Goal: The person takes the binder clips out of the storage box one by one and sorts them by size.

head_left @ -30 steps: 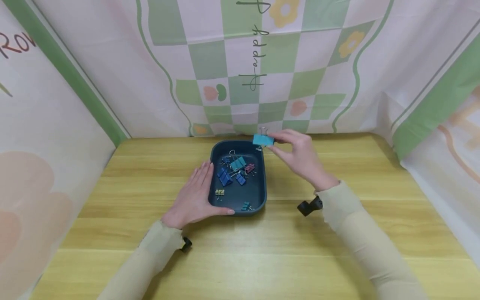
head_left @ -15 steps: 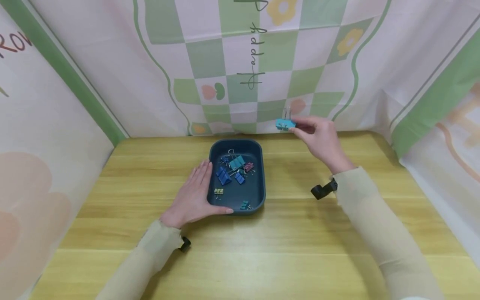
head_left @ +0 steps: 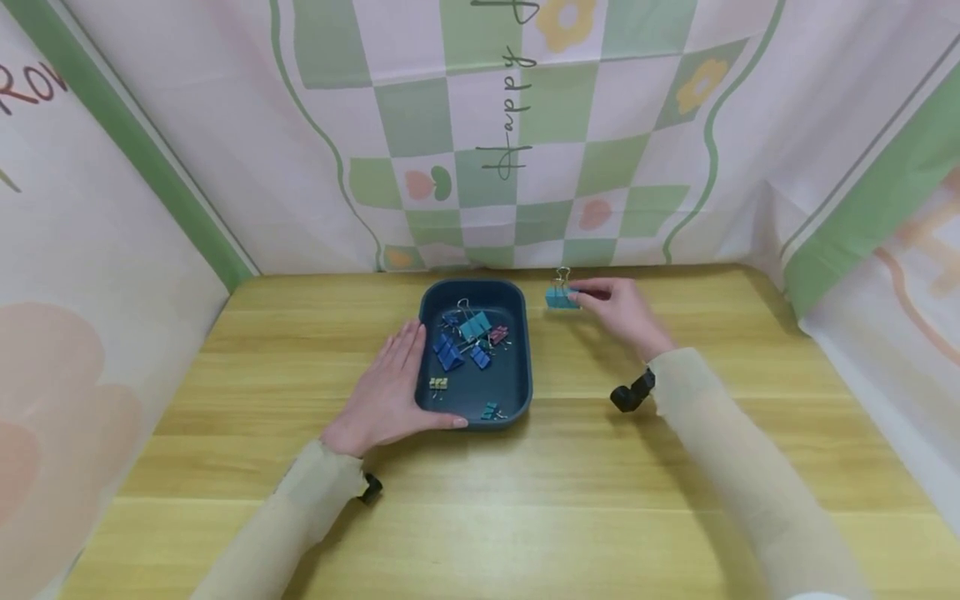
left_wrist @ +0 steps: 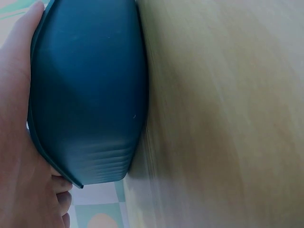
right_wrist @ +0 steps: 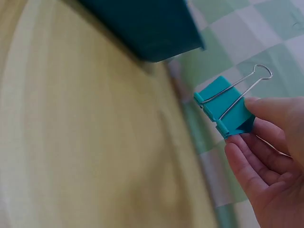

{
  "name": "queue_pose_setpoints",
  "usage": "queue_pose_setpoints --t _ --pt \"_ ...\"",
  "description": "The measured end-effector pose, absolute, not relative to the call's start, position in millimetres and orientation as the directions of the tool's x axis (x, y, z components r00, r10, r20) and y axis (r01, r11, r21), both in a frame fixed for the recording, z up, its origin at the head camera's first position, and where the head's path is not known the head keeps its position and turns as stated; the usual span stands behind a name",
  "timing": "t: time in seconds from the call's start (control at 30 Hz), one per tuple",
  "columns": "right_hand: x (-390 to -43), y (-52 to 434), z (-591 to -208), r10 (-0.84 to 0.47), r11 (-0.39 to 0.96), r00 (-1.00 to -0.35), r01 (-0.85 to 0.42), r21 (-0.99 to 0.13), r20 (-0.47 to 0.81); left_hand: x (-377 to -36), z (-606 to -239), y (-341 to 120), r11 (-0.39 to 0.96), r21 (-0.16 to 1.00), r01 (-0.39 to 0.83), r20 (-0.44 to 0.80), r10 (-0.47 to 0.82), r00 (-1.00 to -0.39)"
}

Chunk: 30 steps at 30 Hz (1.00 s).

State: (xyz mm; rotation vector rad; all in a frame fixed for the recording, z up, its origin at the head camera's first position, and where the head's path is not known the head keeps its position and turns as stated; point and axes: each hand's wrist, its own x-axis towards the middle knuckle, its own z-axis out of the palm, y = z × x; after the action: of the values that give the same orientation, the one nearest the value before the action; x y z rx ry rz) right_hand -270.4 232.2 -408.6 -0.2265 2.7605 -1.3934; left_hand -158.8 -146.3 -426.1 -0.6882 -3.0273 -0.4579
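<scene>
A dark blue tray [head_left: 517, 392] sits at the table's middle back and holds several binder clips [head_left: 465, 337] in blue, teal, pink and yellow. My left hand [head_left: 386, 392] lies flat against the tray's left side, thumb along its front rim; the tray's wall [left_wrist: 90, 95] fills the left wrist view. My right hand [head_left: 615, 310] pinches a teal binder clip [head_left: 561, 297] just right of the tray, low over the table. The right wrist view shows that clip [right_wrist: 227, 107] held by its end between thumb and fingers, wire handles up.
The wooden table [head_left: 480, 500] is enclosed by a checked green and pink cloth backdrop [head_left: 510, 133] at the back and both sides. Black wrist-camera mounts [head_left: 628, 393] show at each sleeve.
My right hand carried the teal clip from above the tray's back rim out to the right, then lowered it toward the table beside the tray. The left hand stayed put.
</scene>
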Motion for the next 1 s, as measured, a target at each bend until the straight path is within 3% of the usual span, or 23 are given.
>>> queue_pose_setpoints --t 0.43,0.83,1.0 --pt "-274.1 234.9 -435.7 -0.18 0.557 -0.982 -0.059 -0.828 -0.051 -158.5 -427.3 -146.6 0.864 0.283 0.418 0.056 0.42 -0.906" --pt "-277.2 238.5 -439.0 -0.167 0.597 -0.986 -0.082 -0.798 -0.024 -158.4 -425.9 -146.7 0.861 0.287 0.421 0.061 0.422 -0.905" --pt "-276.6 242.2 -433.0 -0.115 0.539 -0.993 -0.065 -0.839 0.003 -158.3 -425.1 -146.4 0.865 0.283 0.414 0.053 0.417 -0.907"
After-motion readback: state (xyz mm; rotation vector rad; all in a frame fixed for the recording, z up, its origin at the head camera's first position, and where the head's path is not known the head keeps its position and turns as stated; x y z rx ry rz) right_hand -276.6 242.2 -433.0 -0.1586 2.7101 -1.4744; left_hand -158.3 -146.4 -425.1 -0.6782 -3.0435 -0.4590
